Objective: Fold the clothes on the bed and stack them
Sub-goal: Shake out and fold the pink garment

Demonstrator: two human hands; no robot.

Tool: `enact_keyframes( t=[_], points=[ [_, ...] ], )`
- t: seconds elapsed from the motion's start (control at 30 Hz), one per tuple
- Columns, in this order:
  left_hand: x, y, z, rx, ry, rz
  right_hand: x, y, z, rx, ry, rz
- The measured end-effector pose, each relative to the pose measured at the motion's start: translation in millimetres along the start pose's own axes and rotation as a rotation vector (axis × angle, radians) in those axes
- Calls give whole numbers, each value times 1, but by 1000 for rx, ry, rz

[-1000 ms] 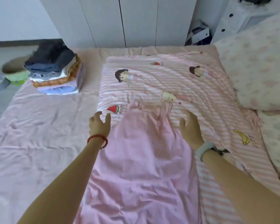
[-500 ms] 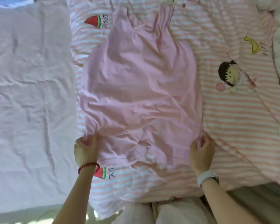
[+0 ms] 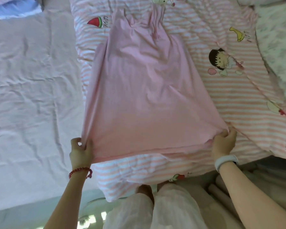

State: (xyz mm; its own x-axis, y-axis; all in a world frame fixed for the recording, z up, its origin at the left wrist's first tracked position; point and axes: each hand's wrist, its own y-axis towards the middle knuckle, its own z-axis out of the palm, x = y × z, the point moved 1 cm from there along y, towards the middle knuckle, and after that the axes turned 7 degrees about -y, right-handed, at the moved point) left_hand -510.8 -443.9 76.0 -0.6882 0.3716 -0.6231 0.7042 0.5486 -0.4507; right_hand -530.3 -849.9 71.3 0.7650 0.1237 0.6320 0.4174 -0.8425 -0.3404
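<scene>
I see pink dress point(image 3: 145, 90) spread flat at frame centre on striped cartoon quilt point(image 3: 234, 100), straps toward 12 o'clock, hem toward 6. Left hand point(image 3: 80, 150) pinches hem corner at 8 o'clock; right hand point(image 3: 223, 142) grasps opposite corner at 4 o'clock, fabric taut between them. My read: dress smoothed, no fold made yet. Bluish folded cloth point(image 3: 15, 7) at 11 o'clock looks like stack edge. Folding and stacking of dress left.
</scene>
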Motion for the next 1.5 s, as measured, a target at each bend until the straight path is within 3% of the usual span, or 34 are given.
enact_keyframes(
  t=[0.33,0.4,0.47,0.53,0.6,0.7,0.8,0.87,1.0,1.17,1.3,1.5],
  points=[
    [26,-29,20,31,623,-128,-54,7,-22,148,-477,70],
    [25,-35,28,-38,662,30,-55,4,-20,95,-624,-49],
    [20,-40,44,-6,686,267,-43,0,-10,48,-702,-308],
    [9,-47,69,97,711,510,-26,-4,10,141,-762,-608],
    [0,-55,96,257,773,648,-14,-6,33,303,-893,-816],
    [11,-63,124,486,942,596,-21,-10,57,548,-1102,-878],
    [24,-76,120,502,950,540,-42,-13,48,646,-1221,-855],
    [21,-83,113,478,902,521,-44,-16,34,651,-1220,-856],
    [-25,-65,121,395,902,444,1,-1,29,521,-902,-851],
    [-124,-11,171,360,656,565,104,55,69,435,-641,-877],
    [-184,36,219,373,602,702,165,106,120,351,-751,-961],
    [-220,123,266,338,789,831,205,147,204,413,-1003,-1316]
  ],
)
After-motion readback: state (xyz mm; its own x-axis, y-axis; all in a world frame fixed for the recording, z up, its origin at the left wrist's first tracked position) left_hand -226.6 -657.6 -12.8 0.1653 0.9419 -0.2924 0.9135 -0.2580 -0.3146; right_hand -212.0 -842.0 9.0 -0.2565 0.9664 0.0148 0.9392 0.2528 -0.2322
